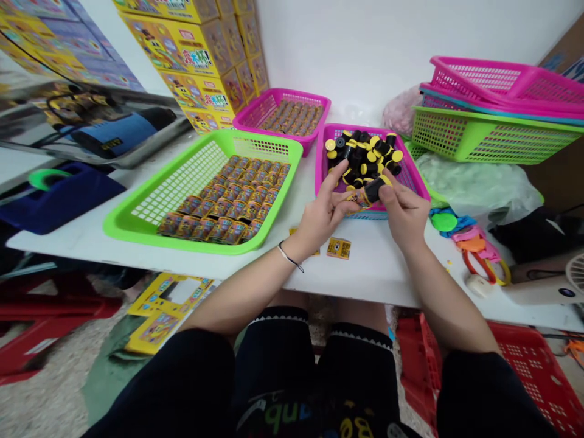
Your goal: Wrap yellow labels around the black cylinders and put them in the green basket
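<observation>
Both hands meet over the front edge of a pink basket (422, 182) of loose black cylinders with yellow caps (365, 161). My right hand (406, 210) pinches a small black cylinder (375, 188) near its yellow end, holding it tilted. Against the other end of that cylinder, my left hand (319, 216) grips a printed label sleeve (358, 198); whether the sleeve goes around the cylinder I cannot tell. Below the hands a flat printed label (339, 248) lies on the white table (365, 277). Another label is partly hidden by my left wrist.
To the left, a green basket (132, 234) holds rows of sleeved cylinders (228, 201). Behind it are another filled pink basket (292, 94) and stacked yellow boxes (191, 61). A blue heat gun (114, 131), a tape dispenser (59, 194), stacked baskets (493, 131) and a fan (547, 280) flank the area.
</observation>
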Demonstrator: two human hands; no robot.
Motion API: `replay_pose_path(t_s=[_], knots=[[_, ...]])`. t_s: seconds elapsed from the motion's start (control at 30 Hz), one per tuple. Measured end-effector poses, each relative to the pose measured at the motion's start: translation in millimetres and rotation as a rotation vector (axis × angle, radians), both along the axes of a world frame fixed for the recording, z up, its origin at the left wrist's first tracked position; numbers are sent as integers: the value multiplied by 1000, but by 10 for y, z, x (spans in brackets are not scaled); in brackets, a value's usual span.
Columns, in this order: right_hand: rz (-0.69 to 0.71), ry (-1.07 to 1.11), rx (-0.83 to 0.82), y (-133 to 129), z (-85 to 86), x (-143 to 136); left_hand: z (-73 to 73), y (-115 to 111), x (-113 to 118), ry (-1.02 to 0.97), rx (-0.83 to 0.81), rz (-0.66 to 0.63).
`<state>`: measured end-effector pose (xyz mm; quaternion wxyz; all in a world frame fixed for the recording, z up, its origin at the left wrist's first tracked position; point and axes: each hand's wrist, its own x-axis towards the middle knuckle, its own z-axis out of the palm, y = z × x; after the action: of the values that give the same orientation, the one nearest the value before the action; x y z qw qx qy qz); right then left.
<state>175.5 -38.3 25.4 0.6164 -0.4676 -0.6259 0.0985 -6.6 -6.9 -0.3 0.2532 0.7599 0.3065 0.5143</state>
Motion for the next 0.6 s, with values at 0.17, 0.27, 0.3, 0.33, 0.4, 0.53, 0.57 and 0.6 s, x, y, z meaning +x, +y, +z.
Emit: replay_pose_path(t_s=[0.17,0.27,0.3,0.33,0.4,0.53,0.57,0.6], knots=[[80,-216,59,43,-4,64,-39,32,91,-82,57,-70],[174,-276,64,39,34,87,-32,52,111,-86,97,-53],[194,-263,58,33,47,93,-24,53,112,-84,103,-46],[214,-239,46,27,57,100,-12,50,110,-89,103,-42],[263,-186,21,25,61,113,17,31,105,-118,82,-61],[388,-181,121,71,-9,122,74,-22,82,-136,-70,-188],[408,-202,160,85,-32,118,84,-27,74,-121,-115,-215],[422,-230,182,93,-50,111,91,-26,67,-108,-155,-234]])
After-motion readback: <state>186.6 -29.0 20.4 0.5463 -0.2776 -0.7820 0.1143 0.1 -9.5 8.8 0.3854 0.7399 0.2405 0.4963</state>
